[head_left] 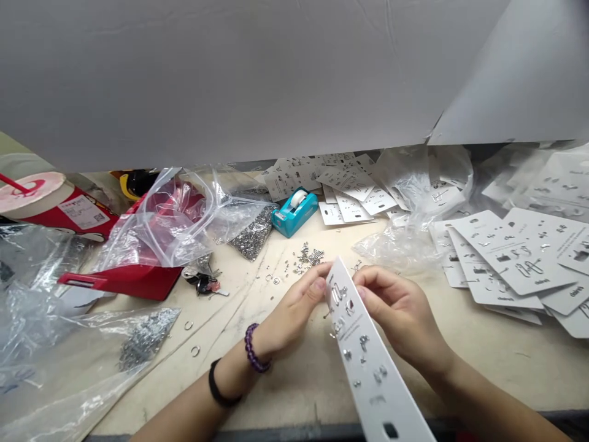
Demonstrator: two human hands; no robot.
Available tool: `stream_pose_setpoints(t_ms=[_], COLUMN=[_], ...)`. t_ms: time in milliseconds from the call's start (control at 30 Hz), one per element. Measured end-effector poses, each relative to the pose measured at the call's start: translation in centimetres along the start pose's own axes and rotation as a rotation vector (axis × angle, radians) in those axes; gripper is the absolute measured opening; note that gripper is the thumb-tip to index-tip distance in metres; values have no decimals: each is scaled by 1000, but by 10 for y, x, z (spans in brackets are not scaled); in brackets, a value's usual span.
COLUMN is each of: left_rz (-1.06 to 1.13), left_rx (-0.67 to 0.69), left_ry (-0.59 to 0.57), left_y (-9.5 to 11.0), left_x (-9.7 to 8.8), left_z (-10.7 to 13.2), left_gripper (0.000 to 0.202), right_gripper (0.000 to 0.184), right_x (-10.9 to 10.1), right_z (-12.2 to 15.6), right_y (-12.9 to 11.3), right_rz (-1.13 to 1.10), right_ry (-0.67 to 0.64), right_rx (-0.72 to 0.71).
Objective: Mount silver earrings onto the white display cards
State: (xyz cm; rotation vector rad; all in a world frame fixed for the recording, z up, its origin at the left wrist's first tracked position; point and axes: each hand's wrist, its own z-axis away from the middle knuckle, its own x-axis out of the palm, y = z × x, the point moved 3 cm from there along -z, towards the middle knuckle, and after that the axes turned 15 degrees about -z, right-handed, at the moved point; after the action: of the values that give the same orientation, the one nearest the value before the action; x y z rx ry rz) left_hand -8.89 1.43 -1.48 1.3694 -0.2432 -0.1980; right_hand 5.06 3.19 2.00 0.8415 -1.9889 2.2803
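I take the tape dispenser [294,215] as datum. The card [365,362] is held steeply tilted, nearer the wearer and to the right of the dispenser. I see the left hand [292,313] clamped on the card's far left edge, thumb and fingers together. The right hand [405,316] has thumb and forefinger drawn in at the opposite edge; whether they grip the card or a fitting behind it, I cannot tell. Small metal pieces [313,258] lie loose just in front of the dispenser.

Handling: I judge the card light and fairly stiff, but liable to crease. I rate the mounted earrings [363,341] as small, slippery and easily bent — hold the card by its bare margins.
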Motion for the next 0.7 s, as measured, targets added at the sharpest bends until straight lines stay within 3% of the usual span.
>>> stream_pose_setpoints(t_ms=[67,133,300,533,700], left_rz=[186,302,429,622,687], left_rx=[-90,-156,-131,-91,-80], left_ry=[-141,-179,-90,-22,2], left_y=[-3,-5,-2,-3,-3], left_x=[5,6,1,4,6], left_z=[0,-1,-5,-5,-3], left_gripper=[41,36,18,19,13], right_gripper=[10,10,9,5,6], right_x=[2,2,3,7,8], right_z=[1,1,2,8,9], right_y=[0,-1,-1,0,-1], right_rz=[2,7,54,219,211], right_ry=[-7,-9,-20,-36,-55], right_rx=[-14,-35,-75,-204,-262])
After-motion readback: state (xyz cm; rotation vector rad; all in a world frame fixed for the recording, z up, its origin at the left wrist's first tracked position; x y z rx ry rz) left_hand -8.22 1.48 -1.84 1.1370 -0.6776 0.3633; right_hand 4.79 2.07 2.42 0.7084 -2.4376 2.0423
